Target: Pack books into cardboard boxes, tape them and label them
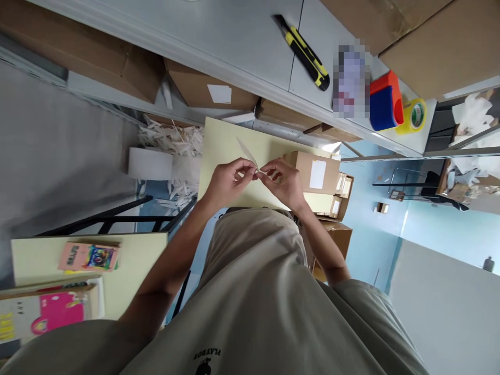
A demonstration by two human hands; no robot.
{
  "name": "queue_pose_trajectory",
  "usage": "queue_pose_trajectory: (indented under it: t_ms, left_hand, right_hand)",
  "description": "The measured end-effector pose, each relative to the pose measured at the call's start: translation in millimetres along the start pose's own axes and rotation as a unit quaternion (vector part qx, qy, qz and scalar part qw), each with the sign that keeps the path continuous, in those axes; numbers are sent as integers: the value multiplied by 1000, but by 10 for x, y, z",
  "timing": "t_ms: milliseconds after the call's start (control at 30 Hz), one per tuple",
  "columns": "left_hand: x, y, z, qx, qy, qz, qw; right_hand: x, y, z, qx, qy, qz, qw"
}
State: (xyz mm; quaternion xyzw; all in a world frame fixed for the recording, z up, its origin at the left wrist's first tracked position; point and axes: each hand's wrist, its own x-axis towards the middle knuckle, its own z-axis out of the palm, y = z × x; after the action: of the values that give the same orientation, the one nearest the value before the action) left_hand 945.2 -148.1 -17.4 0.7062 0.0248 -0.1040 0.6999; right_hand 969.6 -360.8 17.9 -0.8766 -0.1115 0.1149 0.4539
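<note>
Both hands, left hand (228,182) and right hand (284,182), are pinching a thin paper strip (247,151) in fingertip grips, steadying it above the yellow desk (222,140).

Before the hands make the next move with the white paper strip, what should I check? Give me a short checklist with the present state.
1. Left hand pinches the white paper strip: ok.
2. Right hand pinches the same strip: ok.
3. Strip is held over the yellow board: ok.
4. Strip is whole, not torn: cannot tell.
5. Utility knife lies on the grey shelf, away from both hands: ok.
</note>
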Motion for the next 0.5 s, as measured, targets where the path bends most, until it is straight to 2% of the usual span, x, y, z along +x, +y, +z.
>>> queue_pose_trajectory:
  t_ms: [167,300,400,500]
  left_hand:
    - [-19,-137,-65,38,-12,0,999]
    - [108,-480,-155,137,7,-42,990]
    - [258,-772,-455,250,41,-117,960]
    - [387,-895,-920,304,41,-170,936]
  right_hand:
    - [113,-36,163,-6,-9,32,999]
    - [159,123,219,11,-8,79,997]
    - [139,282,201,39,26,116,992]
    - [76,405,127,87,43,145,985]
